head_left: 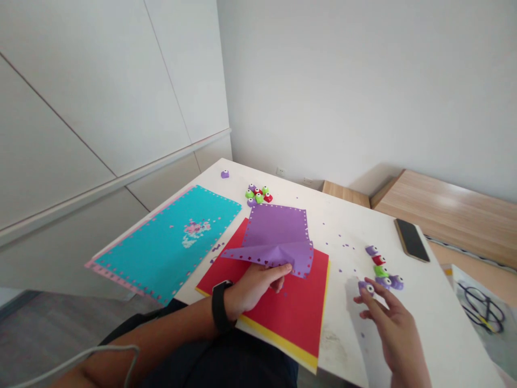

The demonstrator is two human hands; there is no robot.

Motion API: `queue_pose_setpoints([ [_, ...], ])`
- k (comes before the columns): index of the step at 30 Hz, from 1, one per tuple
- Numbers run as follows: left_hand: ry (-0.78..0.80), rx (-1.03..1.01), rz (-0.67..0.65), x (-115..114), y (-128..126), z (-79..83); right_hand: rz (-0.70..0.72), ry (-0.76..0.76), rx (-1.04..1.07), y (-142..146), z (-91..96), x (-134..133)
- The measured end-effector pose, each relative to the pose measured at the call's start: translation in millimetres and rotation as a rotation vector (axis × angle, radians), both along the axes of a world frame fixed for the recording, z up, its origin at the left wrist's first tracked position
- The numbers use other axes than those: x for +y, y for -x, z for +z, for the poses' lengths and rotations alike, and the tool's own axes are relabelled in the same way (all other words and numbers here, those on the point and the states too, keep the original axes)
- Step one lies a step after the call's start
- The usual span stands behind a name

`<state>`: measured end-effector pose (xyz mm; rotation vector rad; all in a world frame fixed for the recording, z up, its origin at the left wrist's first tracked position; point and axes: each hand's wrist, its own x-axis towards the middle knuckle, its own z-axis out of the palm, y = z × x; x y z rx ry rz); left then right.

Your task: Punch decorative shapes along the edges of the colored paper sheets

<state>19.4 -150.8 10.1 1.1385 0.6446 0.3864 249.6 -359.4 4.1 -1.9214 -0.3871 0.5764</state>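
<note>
My left hand (262,285) pinches the near edge of a purple paper sheet (277,229), which is bent up there and has small holes punched along its borders. Beneath it lie a red sheet (299,318) and a yellow sheet (278,342). Between the thumb and fingers of my right hand (390,318) is a small purple craft punch (365,288), held just above the table at the right. Close beyond it stands a short row of similar punches, among them a green punch (380,271) and a red punch (378,260).
At the left lies a blue sheet (161,248) over a pink one, with paper bits (196,229) on it. More punches (258,195) cluster at the back, with a lone purple punch (225,174) farther left. A phone (412,240) rests near the right edge. Purple bits dot the white table (343,328).
</note>
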Motion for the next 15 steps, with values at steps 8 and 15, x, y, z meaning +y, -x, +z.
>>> queue_pose_setpoints([
  [8,0.411,0.014,0.084,-8.3,10.3,-0.9,0.191,0.366,-0.572,-22.2,-9.7,32.4],
  [15,0.288,-0.027,0.089,17.0,25.6,39.6,0.198,0.181,-0.670,-30.6,-20.2,53.1],
])
